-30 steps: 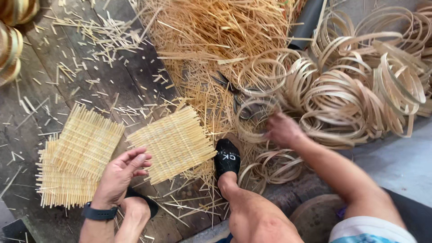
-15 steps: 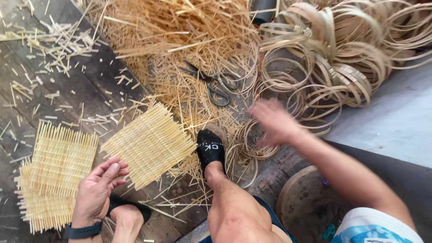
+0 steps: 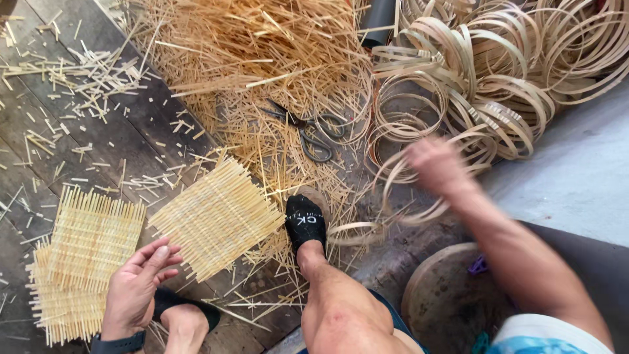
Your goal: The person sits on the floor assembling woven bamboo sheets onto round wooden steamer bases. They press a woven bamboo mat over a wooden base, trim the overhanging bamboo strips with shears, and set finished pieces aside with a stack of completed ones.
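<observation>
The person sits low over a dark plank floor (image 3: 98,141), and the right hand (image 3: 438,165), blurred, reaches out over the heap of thin bamboo hoops (image 3: 488,92). One hoop (image 3: 407,196) curves right under the palm and seems to be in the fingers, though the blur keeps me from telling whether the hand is clenched on it or only touching. The left hand (image 3: 136,288) is released, fingers spread flat and loose, resting above the left knee just beside the lower edge of a woven bamboo mat (image 3: 219,216) lying on the floor. Further left a stack of similar mats (image 3: 85,259) sits slightly fanned, its edge near the thumb. A foot in a black sock (image 3: 305,223) is planted against the right corner of the single mat. Beyond it, a pair of scissors (image 3: 311,131) lies half buried in a big pile of loose bamboo slivers (image 3: 262,59), and short offcuts are scattered across the planks.
</observation>
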Motion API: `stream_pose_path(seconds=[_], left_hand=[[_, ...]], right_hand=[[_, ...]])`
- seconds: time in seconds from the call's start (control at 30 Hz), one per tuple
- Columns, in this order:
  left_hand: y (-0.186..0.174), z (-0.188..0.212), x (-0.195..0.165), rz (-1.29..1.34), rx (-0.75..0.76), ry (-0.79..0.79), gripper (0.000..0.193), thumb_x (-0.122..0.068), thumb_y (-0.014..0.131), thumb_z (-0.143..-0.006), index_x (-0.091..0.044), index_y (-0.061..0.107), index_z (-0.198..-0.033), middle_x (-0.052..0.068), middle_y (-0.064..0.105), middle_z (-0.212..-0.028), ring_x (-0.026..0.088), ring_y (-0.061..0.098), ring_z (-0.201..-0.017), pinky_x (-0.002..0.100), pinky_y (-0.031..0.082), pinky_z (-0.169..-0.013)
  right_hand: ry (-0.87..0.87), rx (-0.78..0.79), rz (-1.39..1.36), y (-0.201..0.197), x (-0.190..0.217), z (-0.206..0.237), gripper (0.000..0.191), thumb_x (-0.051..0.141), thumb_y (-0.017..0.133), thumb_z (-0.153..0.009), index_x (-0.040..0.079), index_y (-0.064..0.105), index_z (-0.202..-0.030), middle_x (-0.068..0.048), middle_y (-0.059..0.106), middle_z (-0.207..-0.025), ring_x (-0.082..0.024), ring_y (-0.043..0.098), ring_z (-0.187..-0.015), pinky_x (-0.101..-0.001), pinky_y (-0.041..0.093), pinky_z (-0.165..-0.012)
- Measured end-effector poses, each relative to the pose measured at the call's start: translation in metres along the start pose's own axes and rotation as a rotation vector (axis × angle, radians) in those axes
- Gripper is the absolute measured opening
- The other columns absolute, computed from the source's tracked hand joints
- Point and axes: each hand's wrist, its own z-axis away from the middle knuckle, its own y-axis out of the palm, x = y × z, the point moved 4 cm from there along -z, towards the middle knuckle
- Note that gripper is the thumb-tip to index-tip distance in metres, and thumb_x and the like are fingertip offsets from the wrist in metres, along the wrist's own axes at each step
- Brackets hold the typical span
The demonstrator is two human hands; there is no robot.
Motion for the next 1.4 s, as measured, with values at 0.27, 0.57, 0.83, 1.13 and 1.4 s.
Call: stream_pose_path(seconds=[0.27,0.57,0.83,1.13,1.4], left_hand=[[0.011,0.004,0.007,-0.027,0.029,0.011,0.038,-0.016,0.064,-0.098,0.001,0.063,-0.131,0.014,0.073,-0.116,0.020,0.070,-0.097,0.031,0.056,-0.077],[0.008,0.012,0.001,-0.046,-0.007,0.029,0.037,-0.016,0.064,-0.098,0.001,0.063,-0.131,0.013,0.073,-0.116,0.019,0.071,-0.096,0.030,0.055,-0.075],[0.056,0.028,-0.027,-0.270,-0.088,0.238,0.039,-0.022,0.073,-0.093,-0.001,0.070,-0.125,0.012,0.075,-0.107,0.015,0.069,-0.089,0.027,0.057,-0.078],[0.220,-0.001,-0.099,0.136,0.506,0.141,0.075,-0.082,0.039,-0.087,-0.012,0.063,-0.093,-0.005,0.057,-0.071,0.007,0.050,-0.059,0.024,0.039,-0.049],[0.195,0.018,-0.079,0.444,0.400,-0.147,0.081,-0.096,0.026,-0.078,-0.021,0.032,-0.047,-0.006,0.026,-0.047,0.011,0.021,-0.040,0.030,0.013,-0.040]], right_hand=[[0.715,-0.451,-0.253,-0.065,-0.060,0.056,0.044,0.015,0.071,-0.104,-0.009,0.054,-0.136,-0.025,0.061,-0.122,-0.037,0.063,-0.113,-0.0482,0.051,-0.105],[0.220,-0.017,-0.974,0.037,0.162,-0.024,0.041,0.014,0.075,-0.080,0.018,0.072,-0.121,-0.009,0.062,-0.114,-0.030,0.061,-0.112,-0.0458,0.053,-0.090],[-0.104,-0.166,-0.796,-0.020,0.128,-0.053,0.022,0.005,0.070,-0.077,0.013,0.076,-0.097,-0.008,0.066,-0.089,-0.030,0.067,-0.088,-0.0443,0.054,-0.077],[-0.544,-0.592,-0.966,-0.259,0.136,-0.099,0.024,0.008,0.079,-0.078,0.008,0.071,-0.100,-0.006,0.063,-0.096,-0.027,0.062,-0.087,-0.0376,0.055,-0.073],[-0.619,-0.704,-0.741,-0.291,0.189,-0.107,0.032,0.002,0.076,-0.072,0.009,0.073,-0.103,-0.005,0.057,-0.088,-0.023,0.059,-0.083,-0.0356,0.054,-0.065]])
